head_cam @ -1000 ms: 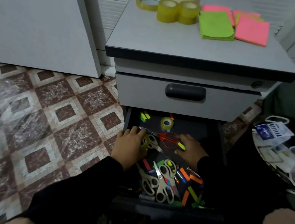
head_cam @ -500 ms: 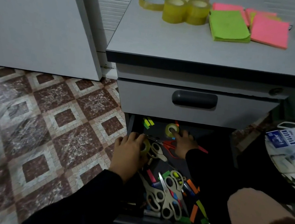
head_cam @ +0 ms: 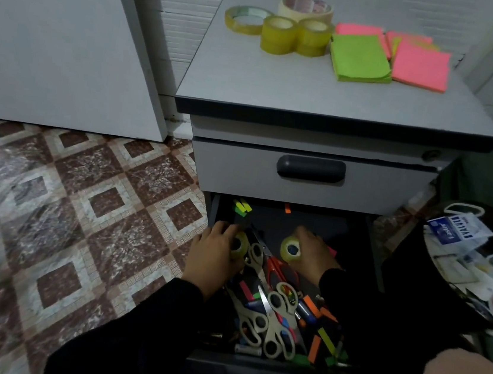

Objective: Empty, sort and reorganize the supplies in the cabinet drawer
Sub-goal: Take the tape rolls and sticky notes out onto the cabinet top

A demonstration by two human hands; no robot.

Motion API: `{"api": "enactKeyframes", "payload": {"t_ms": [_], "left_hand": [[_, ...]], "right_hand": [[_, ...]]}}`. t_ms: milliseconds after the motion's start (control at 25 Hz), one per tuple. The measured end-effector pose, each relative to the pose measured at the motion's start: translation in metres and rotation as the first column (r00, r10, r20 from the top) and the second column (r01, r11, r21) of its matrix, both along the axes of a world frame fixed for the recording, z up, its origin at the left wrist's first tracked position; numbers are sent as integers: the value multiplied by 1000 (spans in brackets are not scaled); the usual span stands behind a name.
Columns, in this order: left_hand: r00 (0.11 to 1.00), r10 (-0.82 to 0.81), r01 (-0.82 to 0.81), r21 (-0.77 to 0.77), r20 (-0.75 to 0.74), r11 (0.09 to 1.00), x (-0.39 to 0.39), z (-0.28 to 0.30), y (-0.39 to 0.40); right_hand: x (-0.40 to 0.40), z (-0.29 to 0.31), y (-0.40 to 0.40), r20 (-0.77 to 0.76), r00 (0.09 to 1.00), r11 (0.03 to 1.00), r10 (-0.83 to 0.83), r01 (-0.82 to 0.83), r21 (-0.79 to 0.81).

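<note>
Inside the open bottom drawer, my left hand curls around a small yellow tape roll while my right hand grips a second roll. Red-handled scissors lie between them, pale-handled scissors toward the drawer's front.

Inside the open drawer, each hand grips a small yellow tape roll: left hand, right hand.

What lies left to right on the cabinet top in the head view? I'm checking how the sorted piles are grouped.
Flat tape ring → two yellow tape rolls → green sticky notes → pink sticky notes.
</note>
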State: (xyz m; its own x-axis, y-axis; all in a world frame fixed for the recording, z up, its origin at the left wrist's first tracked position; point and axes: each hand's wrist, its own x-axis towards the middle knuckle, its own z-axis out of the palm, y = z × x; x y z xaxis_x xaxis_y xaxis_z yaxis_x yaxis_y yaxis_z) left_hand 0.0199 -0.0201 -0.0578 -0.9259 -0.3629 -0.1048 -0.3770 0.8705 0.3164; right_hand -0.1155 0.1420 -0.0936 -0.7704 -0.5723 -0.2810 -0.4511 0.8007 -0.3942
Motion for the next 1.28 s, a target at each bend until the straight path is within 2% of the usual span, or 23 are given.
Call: {"api": "enactKeyframes", "payload": {"t_ms": [200, 400, 600, 720, 840, 960, 1120, 1280], "left_hand": [[998, -54, 55, 32, -34, 998, 3, 30, 12], [976, -91, 91, -10, -199, 996, 5, 88, 22], [932, -109, 106, -28, -345, 994, -1, 158, 22], [917, -109, 90, -67, -383, 994, -6, 190, 17], [895, -62, 71, 4, -441, 997, -13, 216, 7], [902, 6, 25, 67, -431, 997, -26, 233, -7], [913, 18, -1, 42, -408, 999, -48, 246, -25], [900, 40, -5, 81, -433, 997, -74, 251, -38]], "right_hand": [[8, 60, 19, -33, 992, 993, 118, -119, -16], [19, 130, 24, -119, 972, 979, 204, -205, 4], [26, 207, 21, -184, 960, 975, 211, -219, -28], [21, 241, 16, -217, 953, 972, 213, -229, -49], [10, 269, 10, -248, 942, 969, 227, -243, -34], [-5, 292, -1, -278, 937, 972, 213, -233, -39], [-28, 308, -21, -287, 949, 976, 130, -173, -130], [-55, 308, -43, -274, 961, 975, 31, -89, -202]]}}
